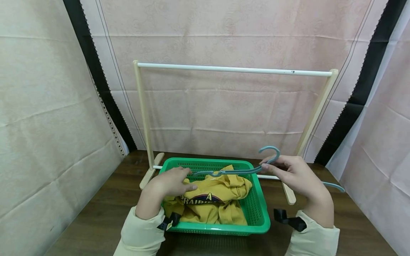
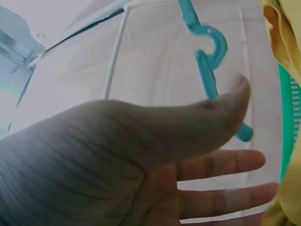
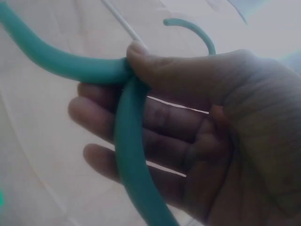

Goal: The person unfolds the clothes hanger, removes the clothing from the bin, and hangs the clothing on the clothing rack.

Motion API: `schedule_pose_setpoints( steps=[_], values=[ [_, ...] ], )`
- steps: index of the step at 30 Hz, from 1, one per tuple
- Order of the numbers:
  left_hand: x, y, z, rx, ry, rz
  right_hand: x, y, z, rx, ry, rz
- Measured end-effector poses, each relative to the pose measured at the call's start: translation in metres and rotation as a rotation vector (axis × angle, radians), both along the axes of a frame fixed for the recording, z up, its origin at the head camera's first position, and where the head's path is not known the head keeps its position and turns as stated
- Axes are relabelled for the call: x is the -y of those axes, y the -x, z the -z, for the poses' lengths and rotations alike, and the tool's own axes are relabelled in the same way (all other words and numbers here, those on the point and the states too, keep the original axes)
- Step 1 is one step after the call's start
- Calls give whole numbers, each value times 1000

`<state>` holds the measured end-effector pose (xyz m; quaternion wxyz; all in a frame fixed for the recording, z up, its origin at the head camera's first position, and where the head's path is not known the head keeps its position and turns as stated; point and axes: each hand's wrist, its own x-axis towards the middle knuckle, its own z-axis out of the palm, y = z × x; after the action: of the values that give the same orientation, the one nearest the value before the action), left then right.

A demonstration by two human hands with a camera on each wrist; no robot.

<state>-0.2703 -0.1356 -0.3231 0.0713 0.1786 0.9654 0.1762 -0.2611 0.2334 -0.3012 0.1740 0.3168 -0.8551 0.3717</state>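
Note:
My right hand (image 1: pixel 296 174) pinches a blue-green plastic clothes hanger (image 1: pixel 237 172) just below its hook, thumb against the neck. The hook points up; one arm of the hanger reaches left over the basket, while the other shows past my right wrist. My left hand (image 1: pixel 169 183) hovers over the basket's left side, fingers extended, close to the hanger's left end. In the left wrist view the thumb overlaps that hanger end (image 2: pixel 244 133), with the fingers spread apart below. Beneath lies a crumpled yellow garment (image 1: pixel 221 188) with dark printed lettering, inside a green plastic basket (image 1: pixel 224 229).
Behind the basket stands a clothes rack with a white top bar (image 1: pixel 224 68) and cream side posts (image 1: pixel 144 110). Its feet rest on a dark wooden table (image 1: pixel 105 217). Pale cloth walls (image 1: pixel 224 106) enclose the back and both sides.

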Motion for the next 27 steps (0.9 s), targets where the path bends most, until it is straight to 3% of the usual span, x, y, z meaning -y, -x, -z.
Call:
schedule_pose_setpoints(
  steps=[8,14,19,23,27],
  values=[
    [10,8,6,115,56,-83,0,2,1,32,-2,6],
    [11,10,5,102,87,-34,-1,3,2,51,-20,28],
    [11,10,8,86,47,10,-1,3,3,116,-41,43],
    [13,11,9,77,40,4,0,5,3,144,-59,45],
    [14,13,10,119,50,-45,2,6,2,162,-70,40]
  ],
)
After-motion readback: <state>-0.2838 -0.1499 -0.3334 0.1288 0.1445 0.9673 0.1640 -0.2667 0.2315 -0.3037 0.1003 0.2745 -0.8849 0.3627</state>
